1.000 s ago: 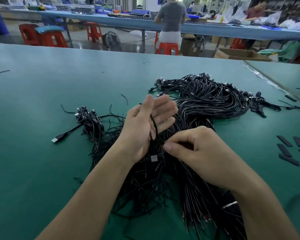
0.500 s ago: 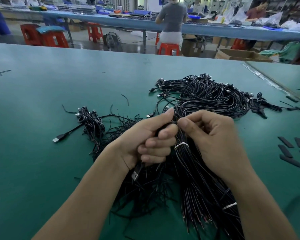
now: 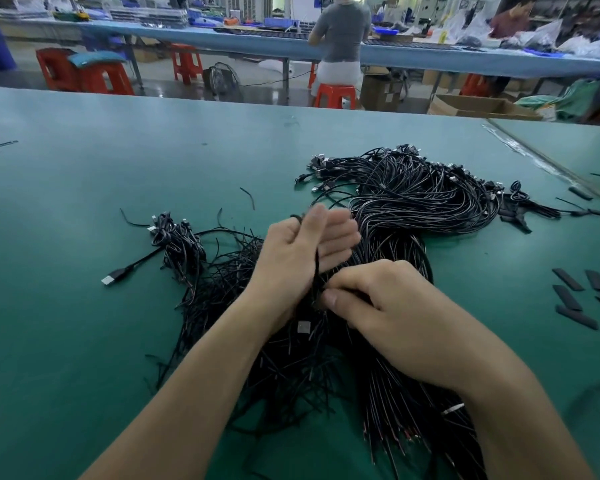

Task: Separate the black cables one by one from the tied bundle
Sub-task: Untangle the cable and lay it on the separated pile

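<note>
A big tied bundle of black cables (image 3: 426, 202) lies across the green table (image 3: 84, 341), its plug ends fanned out at the back and its bare ends near me. My left hand (image 3: 302, 258) is raised over the bundle with straight, blurred fingers, and a single black cable (image 3: 316, 271) runs down across its palm. My right hand (image 3: 385, 306) sits just below it, thumb and curled fingers pinching that cable where it meets the bundle. A loose pile of separated cables (image 3: 222, 271) lies to the left.
A small coil of cables with a USB plug (image 3: 113, 275) lies at the left. Several flat black strips (image 3: 575, 299) lie at the right. The table's seam (image 3: 534, 161) runs along the far right. People work at another bench behind.
My left hand has gone from a curled grip to straight fingers. My right hand has dropped lower and nearer to me, pinching the cable at the bundle.
</note>
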